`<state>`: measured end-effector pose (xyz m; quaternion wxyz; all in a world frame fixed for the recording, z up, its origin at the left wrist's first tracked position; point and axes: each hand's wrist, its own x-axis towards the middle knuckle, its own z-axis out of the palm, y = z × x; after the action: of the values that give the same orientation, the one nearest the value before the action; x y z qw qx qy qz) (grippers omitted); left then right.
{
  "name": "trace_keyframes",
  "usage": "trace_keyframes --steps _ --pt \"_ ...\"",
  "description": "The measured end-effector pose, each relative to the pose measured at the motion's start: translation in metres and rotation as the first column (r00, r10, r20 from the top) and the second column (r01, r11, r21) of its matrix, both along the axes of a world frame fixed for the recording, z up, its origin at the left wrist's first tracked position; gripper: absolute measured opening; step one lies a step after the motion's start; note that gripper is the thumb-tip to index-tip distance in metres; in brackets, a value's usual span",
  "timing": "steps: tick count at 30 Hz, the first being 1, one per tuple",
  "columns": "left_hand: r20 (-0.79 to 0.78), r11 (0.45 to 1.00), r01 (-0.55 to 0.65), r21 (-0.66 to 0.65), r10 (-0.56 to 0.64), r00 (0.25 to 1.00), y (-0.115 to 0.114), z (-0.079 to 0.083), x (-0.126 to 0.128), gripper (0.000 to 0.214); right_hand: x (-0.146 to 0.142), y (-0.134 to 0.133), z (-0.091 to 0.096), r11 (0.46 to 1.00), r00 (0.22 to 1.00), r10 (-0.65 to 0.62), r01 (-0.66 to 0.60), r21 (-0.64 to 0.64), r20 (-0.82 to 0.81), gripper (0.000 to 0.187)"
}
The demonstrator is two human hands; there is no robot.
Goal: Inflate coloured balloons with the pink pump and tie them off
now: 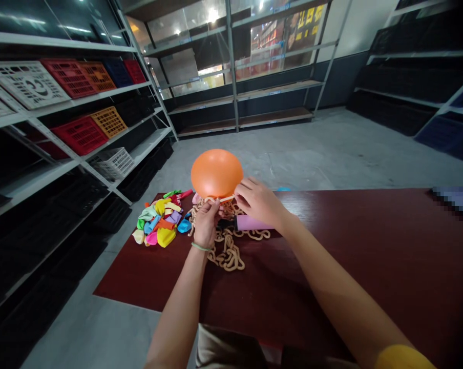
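In the head view, your left hand [206, 221] is closed in a pinch just below the underside of the orange balloon [216, 173], with its fingertips at the balloon's base. Your right hand [256, 201] is also narrowed to a pinch, gripping the end of a pale strip [227, 198] that runs across to your left fingertips; you cannot tell whether it is the balloon's neck or a separate strand. The balloon is round and full, above the table's [331, 266] far edge, toward its far left corner.

Beneath your hands lies a tangle of tan strands [231, 256], spreading toward the table's near edge. A purple tube [252, 222] rests among them, under your right hand, its left end dark. A heap of limp coloured balloons [156, 221] lies beside the tangle, along the table's left edge near the far left corner. A green band [201, 247] circles your left wrist. Near the far right corner lies a blurred flat object [458, 201]. Past the table's left edge, shelves [129, 154] hold coloured crates [80, 134].
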<state>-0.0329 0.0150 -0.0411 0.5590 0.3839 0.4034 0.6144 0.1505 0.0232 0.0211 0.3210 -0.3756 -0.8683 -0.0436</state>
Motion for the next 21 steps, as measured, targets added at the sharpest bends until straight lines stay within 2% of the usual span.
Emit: trace_keyframes --steps 4,8,10,13,16,21 --pt "-0.091 0.999 0.011 0.047 -0.006 0.996 0.0 0.0 0.0 0.034 0.003 0.001 -0.001 0.997 1.0 0.004 -0.004 -0.074 -0.003 0.012" --pt "-0.264 0.993 0.055 0.105 -0.025 0.964 -0.002 -0.002 0.0 0.031 0.0 -0.002 0.0 0.983 0.979 0.074 -0.104 -0.151 -0.19 0.018" --pt "-0.353 0.988 0.084 0.133 -0.032 0.935 -0.003 -0.003 0.001 0.03 -0.002 -0.003 -0.001 0.968 0.97 0.109 -0.154 -0.2 -0.216 0.022" --pt "-0.458 0.975 0.108 0.196 -0.007 0.889 -0.006 -0.005 0.001 0.027 -0.004 -0.003 -0.005 0.968 0.988 0.095 -0.12 -0.219 -0.121 0.02" --pt "-0.521 0.965 0.115 0.238 0.027 0.853 -0.007 -0.009 0.001 0.025 -0.004 -0.001 -0.009 0.982 0.997 0.074 -0.078 -0.173 -0.028 0.018" --pt "-0.578 0.951 0.122 0.284 0.068 0.813 -0.007 -0.011 0.002 0.023 -0.002 0.001 -0.012 0.988 0.996 0.09 -0.088 -0.126 0.009 0.013"
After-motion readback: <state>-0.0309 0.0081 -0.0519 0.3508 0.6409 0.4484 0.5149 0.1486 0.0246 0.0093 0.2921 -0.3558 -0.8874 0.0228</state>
